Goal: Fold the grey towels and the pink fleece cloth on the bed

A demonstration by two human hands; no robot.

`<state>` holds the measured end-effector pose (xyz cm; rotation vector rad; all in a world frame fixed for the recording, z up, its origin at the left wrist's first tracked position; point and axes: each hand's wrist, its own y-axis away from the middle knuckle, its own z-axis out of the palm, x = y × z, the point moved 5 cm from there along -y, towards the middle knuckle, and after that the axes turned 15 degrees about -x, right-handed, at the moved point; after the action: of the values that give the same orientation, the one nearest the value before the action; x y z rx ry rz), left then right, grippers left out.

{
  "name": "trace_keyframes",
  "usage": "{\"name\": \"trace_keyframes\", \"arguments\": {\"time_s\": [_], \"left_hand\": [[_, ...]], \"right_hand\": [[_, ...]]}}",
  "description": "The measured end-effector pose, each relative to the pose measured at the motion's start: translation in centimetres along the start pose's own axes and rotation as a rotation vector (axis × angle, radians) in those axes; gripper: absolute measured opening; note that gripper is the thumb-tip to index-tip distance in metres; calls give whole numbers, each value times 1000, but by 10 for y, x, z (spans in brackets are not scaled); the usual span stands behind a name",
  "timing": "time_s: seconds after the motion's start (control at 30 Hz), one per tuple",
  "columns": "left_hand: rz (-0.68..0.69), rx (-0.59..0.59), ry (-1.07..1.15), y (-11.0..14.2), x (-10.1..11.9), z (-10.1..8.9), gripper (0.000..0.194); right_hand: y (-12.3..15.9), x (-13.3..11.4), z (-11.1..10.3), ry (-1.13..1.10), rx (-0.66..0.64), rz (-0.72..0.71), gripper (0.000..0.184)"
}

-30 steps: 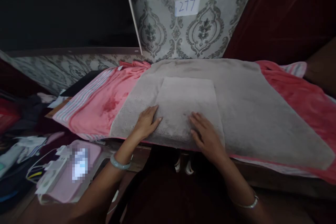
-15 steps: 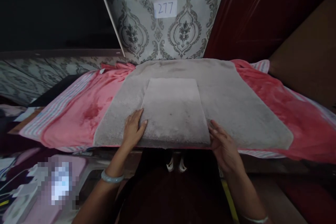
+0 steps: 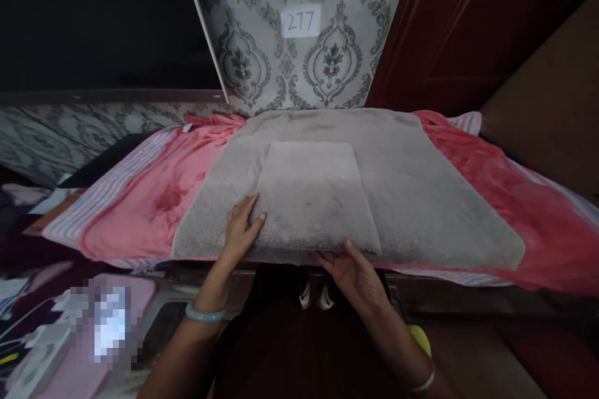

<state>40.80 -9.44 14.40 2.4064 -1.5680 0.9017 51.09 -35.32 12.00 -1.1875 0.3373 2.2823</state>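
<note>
A small folded grey towel lies on a larger grey towel, which is spread over a pink blanket on a table. My left hand rests flat, fingers stretched out, on the folded towel's near left corner. My right hand is at the folded towel's near edge, thumb on top and fingers tucked underneath, pinching that edge.
A patterned wallpaper wall carries a paper label reading 277. A dark red door stands at the right. A pink box with cables sits low at the left. The table's front edge runs under the blanket.
My right hand slid from the folded towel's right side to its near edge and now grips it. The left hand stayed in place. The view shifted slightly.
</note>
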Motion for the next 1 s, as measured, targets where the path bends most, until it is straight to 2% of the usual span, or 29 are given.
{"name": "trace_keyframes", "arguments": {"time_s": [0.13, 0.23, 0.33, 0.43, 0.5, 0.57, 0.67, 0.77, 0.87, 0.93, 1.0], "left_hand": [[-65, 17, 193, -1, 2, -4, 55], [-117, 65, 490, 5, 9, -8, 57], [-169, 165, 862, 16, 18, -14, 56], [-286, 243, 1247, 20, 20, -17, 44], [-390, 176, 1511, 13, 20, -13, 37], [-475, 30, 1714, 0, 22, -7, 38], [-548, -136, 1828, -23, 28, -1, 45], [-554, -199, 1829, -40, 33, 6, 49], [-599, -229, 1813, -41, 33, 12, 49], [-632, -222, 1798, -38, 30, 14, 49], [-652, -188, 1782, -36, 26, 13, 47]], "right_hand": [[-10, 8, 17, -270, 174, 34, 41], [-17, 5, 26, -405, 250, 71, 39], [-24, -12, 34, -464, 253, 58, 36], [-28, -37, 41, -490, 227, 11, 31], [-28, -49, 44, -515, 230, -5, 29], [-24, -53, 46, -532, 235, -7, 29], [-13, -41, 43, -514, 226, 35, 30], [7, -17, 30, -466, 204, 141, 35], [31, -4, -1, -404, 171, 211, 40], [46, -9, -29, -344, 181, 185, 42], [58, -25, -59, -243, 240, 132, 49]]}}
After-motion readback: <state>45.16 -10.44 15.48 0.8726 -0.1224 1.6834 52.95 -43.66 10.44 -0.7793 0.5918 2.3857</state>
